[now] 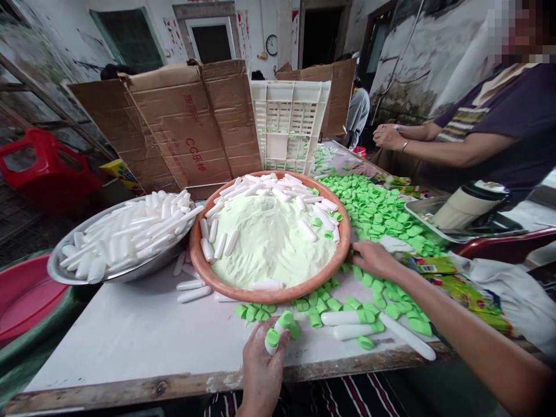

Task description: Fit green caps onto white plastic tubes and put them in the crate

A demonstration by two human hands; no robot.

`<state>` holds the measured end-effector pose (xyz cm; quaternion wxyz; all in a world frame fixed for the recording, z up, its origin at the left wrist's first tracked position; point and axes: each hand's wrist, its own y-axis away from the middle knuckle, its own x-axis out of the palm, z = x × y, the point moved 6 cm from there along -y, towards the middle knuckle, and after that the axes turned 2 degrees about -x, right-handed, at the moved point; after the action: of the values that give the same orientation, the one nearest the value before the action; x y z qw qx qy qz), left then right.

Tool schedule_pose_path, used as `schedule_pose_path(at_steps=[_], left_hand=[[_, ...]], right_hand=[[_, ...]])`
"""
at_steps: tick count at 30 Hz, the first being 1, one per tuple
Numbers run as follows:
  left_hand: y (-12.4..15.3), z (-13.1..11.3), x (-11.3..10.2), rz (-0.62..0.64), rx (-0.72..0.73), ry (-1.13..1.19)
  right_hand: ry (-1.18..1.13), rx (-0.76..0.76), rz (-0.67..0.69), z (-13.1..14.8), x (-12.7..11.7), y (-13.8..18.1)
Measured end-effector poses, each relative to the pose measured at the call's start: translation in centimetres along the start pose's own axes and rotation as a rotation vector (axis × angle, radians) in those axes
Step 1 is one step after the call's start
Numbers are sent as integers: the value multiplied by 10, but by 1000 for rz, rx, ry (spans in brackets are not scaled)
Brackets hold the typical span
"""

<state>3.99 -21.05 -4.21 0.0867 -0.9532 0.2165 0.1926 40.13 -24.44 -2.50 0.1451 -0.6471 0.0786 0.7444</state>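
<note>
Head view: left hand (260, 354) curled around at least two white tubes with green caps (272, 339); their lower ends are hidden in the palm, so exact count unclear. Left wrist cut off at bottom edge. Right hand (372, 258) is at the right rim of the clay bowl (256, 296), beside loose green caps (369, 202); fingertips hard to make out, can't tell if they grip anything. Right forearm runs out of frame. Bowl sits just beyond left hand, with pale powder (260, 243) part-covering some white tubes. Metal basin (56, 269) of more tubes lies beyond and left of left hand. Co-worker (490, 130) beyond right hand: head pixelated, whatever their fingers hold unreadable.
</note>
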Motion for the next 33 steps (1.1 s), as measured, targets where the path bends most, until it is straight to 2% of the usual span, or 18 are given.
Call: schedule_pose_path(at_steps=[4, 10, 14, 19, 23, 27, 30, 33], left_hand=[[0, -2, 1, 16, 2, -14], [0, -4, 1, 2, 23, -33], [2, -4, -1, -28, 44, -6], [5, -2, -1, -19, 52, 9], [6, -1, -1, -26, 59, -4], [6, -4, -2, -33, 69, -4], [5, -9, -2, -16, 65, -16], [5, -13, -1, -6, 73, -22]], right_hand=[[-93, -117, 16, 13, -2, 40], [-208, -63, -118, 0, -28, 55], [-193, -109, -97, 27, -30, 51], [-164, -197, -25, 63, -19, 46], [-137, -159, 18, 69, -9, 52], [-156, -88, -8, 62, -12, 69], [-284, 3, -75, 61, -22, 85], [-464, 82, -155, 80, -29, 102]])
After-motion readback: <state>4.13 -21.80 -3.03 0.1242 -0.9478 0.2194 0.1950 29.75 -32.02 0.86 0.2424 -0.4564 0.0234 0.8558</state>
